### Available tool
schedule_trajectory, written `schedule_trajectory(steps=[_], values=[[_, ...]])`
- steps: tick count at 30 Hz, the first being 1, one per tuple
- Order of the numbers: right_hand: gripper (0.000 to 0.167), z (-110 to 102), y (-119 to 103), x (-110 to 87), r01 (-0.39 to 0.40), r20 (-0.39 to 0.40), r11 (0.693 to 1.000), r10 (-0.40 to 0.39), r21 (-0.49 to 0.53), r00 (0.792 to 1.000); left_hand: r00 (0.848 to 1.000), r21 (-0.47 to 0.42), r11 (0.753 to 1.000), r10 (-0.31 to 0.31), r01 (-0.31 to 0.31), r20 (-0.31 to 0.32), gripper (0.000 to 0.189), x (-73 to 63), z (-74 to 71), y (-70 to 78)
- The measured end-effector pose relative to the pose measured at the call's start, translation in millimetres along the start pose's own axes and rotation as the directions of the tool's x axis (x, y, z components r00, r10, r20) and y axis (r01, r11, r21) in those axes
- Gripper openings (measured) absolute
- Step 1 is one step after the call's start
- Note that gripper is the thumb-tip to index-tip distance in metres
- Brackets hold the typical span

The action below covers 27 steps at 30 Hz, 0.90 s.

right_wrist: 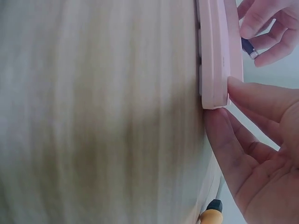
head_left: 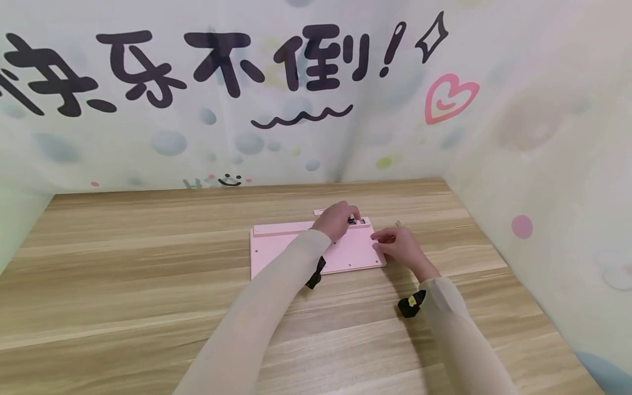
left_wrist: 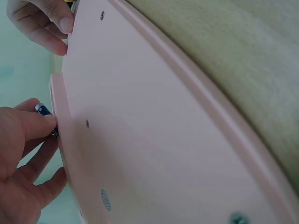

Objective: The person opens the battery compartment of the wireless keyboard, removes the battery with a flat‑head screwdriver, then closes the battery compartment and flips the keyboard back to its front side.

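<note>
A pink keyboard (head_left: 269, 255) lies face down, its screwed underside up and its raised ridge toward the back wall. My left hand (head_left: 334, 220) reaches over it to the right end of that ridge. Between thumb and fingers it pinches a small dark blue battery (left_wrist: 44, 111) with a silver end, at the ridge's edge; the battery also shows in the right wrist view (right_wrist: 249, 48). My right hand (head_left: 402, 249) holds the keyboard's right edge, thumb above and fingers against its side. Keycaps (right_wrist: 201, 79) show under that edge. Fingers partly hide the battery slot (head_left: 364, 221).
Behind the keyboard lies a small pink strip (head_left: 319, 212), partly covered by my left hand. An orange-handled tool with a black collar (right_wrist: 212, 213) lies beyond my right hand. The wooden table (head_left: 123, 285) meets a printed wall covering (head_left: 296, 148) at the back and right.
</note>
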State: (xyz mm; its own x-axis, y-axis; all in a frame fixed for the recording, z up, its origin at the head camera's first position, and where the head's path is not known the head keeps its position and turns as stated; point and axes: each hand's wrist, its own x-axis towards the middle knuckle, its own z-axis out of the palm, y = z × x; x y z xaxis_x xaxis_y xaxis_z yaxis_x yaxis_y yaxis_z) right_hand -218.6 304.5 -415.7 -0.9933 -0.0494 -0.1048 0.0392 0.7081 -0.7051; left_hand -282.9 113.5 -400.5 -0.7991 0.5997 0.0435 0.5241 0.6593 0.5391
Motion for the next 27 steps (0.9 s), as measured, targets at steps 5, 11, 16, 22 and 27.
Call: schedule_trajectory(steps=[5, 11, 16, 22, 27], values=[[0.022, 1.3, 2.1, 0.4, -0.006, -0.006, 1.0, 0.006, 0.025, 1.0, 1.0, -0.016, 1.0, 0.0, -0.001, -0.027, 0.031, 1.6, 3.2, -3.4], [0.022, 1.8, 2.7, 0.7, -0.006, -0.01, 0.999, 0.006, 0.036, 1.0, 1.0, -0.02, 1.0, -0.007, 0.006, -0.024, 0.027, 2.3, 4.2, -4.0], [0.021, 1.4, 2.2, 1.0, -0.002, -0.02, 1.0, 0.002, 0.021, 1.0, 0.999, -0.005, 1.0, 0.01, -0.01, -0.037, 0.021, 1.3, 3.7, -2.3], [0.02, 1.9, 0.8, 0.9, -0.005, -0.02, 1.0, 0.005, 0.018, 1.0, 0.997, 0.013, 0.999, 0.035, -0.034, -0.075, 0.02, 1.6, 5.9, -3.9], [0.02, 2.6, 1.4, 0.6, 0.0, -0.025, 1.0, 0.0, 0.017, 1.0, 0.994, 0.037, 0.997, 0.07, -0.067, -0.089, 0.021, 2.2, 7.1, -5.4]])
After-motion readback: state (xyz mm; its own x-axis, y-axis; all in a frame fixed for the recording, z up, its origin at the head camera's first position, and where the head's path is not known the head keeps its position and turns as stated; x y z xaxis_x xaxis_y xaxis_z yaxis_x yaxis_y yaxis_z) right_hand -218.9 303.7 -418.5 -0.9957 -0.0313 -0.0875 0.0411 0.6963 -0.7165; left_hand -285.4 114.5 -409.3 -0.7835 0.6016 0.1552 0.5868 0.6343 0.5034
